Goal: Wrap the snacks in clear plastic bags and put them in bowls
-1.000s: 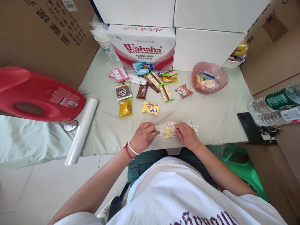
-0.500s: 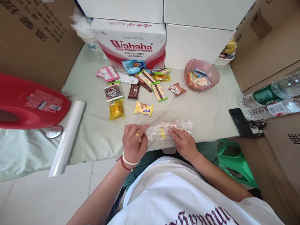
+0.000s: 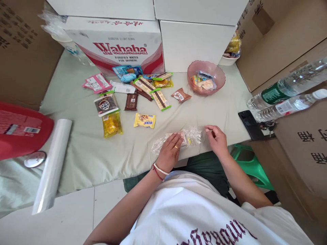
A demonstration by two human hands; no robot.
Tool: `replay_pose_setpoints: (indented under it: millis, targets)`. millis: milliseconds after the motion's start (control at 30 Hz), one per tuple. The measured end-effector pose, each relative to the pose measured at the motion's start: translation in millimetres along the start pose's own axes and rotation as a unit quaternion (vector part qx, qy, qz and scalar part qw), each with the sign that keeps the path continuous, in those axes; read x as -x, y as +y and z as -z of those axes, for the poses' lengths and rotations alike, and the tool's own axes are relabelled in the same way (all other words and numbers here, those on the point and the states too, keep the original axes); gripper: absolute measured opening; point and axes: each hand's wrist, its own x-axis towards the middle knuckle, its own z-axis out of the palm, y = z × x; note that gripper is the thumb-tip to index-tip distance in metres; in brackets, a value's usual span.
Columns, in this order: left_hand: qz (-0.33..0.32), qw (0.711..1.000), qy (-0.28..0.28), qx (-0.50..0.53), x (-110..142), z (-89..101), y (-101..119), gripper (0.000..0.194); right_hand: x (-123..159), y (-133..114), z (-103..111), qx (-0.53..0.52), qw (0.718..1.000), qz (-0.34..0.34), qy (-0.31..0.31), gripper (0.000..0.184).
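Note:
A clear plastic-wrapped bundle [image 3: 194, 136], with pale and yellow pieces inside, lies along the front edge of the table in the head view. My left hand [image 3: 170, 149] rests flat on its middle, fingers stretched out and side by side, covering part of what is inside. Just past the bundle's right end is my right hand [image 3: 216, 139]. Its index finger is extended, the thumb sits a little below and the other fingers are curled; nothing shows in it. A yellow snack packet [image 3: 144, 120] lies beyond the bundle.
Several snacks, among them a brown packet [image 3: 131, 101], lie before the Wahaha carton [image 3: 122, 51]. A pink bowl [image 3: 217, 83] holds more packets. Bottles [image 3: 283, 108] and a black phone [image 3: 249, 124] are at right. A plastic film roll [image 3: 55, 163] lies at left.
My left hand has moved right onto the bundle and flattened out. My right hand has lifted off the bundle and shifted to its right end. The view has turned slightly right.

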Motion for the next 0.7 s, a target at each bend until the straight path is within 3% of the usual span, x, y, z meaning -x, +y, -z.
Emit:
replay_pose_setpoints:
  millis: [133, 233, 333, 467, 567, 700]
  targets:
    - [-0.005, 1.0, -0.006, -0.021, 1, 0.6, 2, 0.067, -25, -4, -16, -0.012, 0.997, -0.033, -0.067, 0.048]
    - [-0.006, 0.999, -0.008, -0.038, 1, 1.2, 3, 0.067, -29, -7, -26, -0.041, 0.991, -0.024, -0.127, 0.041]
    - [-0.015, 0.999, -0.006, -0.047, 0, 2.1, 4, 0.068, -27, 0, -20, -0.098, 0.985, -0.04, -0.133, 0.028]
    - [-0.032, 0.997, -0.011, -0.062, -1, 2.0, 6, 0.071, -21, 16, -4, -0.099, 0.976, -0.072, -0.179, 0.03]
    - [-0.026, 0.997, -0.019, -0.073, 0, 1.6, 6, 0.071, -19, 19, 1, 0.04, 0.991, -0.02, -0.13, 0.031]
    - [-0.022, 0.996, -0.026, -0.081, 1, 1.3, 8, 0.07, -21, 14, -4, 0.164, 0.985, 0.008, -0.054, 0.043]
